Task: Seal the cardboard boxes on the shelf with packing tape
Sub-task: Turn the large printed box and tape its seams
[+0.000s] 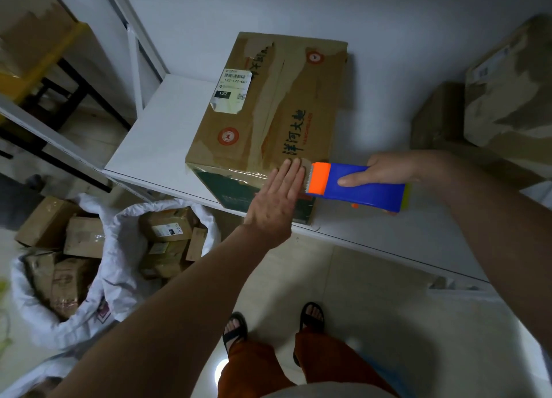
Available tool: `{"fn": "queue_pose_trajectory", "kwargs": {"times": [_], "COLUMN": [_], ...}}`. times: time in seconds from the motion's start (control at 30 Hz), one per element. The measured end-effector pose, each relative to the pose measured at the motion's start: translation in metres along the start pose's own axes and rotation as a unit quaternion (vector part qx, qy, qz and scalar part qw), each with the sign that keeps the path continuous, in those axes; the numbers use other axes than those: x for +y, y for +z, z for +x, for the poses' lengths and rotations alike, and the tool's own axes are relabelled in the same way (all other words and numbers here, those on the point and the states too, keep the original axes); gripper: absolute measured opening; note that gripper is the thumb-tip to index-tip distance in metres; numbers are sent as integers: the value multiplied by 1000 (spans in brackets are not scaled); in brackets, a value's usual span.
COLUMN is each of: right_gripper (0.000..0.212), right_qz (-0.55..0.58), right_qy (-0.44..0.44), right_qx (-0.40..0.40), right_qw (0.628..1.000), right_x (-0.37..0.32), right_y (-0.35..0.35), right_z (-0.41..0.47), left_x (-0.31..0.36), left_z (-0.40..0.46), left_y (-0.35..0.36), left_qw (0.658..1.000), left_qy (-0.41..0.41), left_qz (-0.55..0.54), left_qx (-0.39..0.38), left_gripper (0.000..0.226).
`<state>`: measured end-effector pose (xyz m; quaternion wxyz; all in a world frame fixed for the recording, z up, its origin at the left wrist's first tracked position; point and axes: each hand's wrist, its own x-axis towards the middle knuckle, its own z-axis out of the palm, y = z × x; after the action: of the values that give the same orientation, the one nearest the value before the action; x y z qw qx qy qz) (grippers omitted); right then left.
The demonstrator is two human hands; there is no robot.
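The left hand (pixel 276 200) hides the box's (pixel 268 104) near corner; label (pixel 234 90) print unreadable

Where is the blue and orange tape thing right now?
The tape dispenser is in the right hand, at the near right corner of the cardboard box on the shelf, beside the flat left hand.
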<state>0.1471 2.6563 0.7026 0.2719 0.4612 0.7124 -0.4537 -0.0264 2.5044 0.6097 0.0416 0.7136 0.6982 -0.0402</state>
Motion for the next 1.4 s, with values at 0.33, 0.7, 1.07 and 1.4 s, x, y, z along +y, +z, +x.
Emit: {"fn": "queue_pose_trajectory", "kwargs": {"times": [0.33,0.7,1.07,1.4], "right_gripper": [51,53,53,59], "right_qz": [72,42,91,-2], "right_qy": [-27,11,-20,32], "right_qx": [27,25,2,66], "right_qw": [997,999,996,997], "right_x": [18,40,50,71], "right_y": [6,-2,-4,-6], "right_z": [-13,-24,-34,-42], "left_x": [5,15,31,29], "left_z": [0,2,9,11], "left_y": [6,0,1,4], "left_qw": [999,996,996,1000], "left_qy": [18,-59,9,4], "left_qz": [36,65,83,-9], "left_qx": [2,-20,-23,-1], "left_gripper": [87,87,89,91]}}
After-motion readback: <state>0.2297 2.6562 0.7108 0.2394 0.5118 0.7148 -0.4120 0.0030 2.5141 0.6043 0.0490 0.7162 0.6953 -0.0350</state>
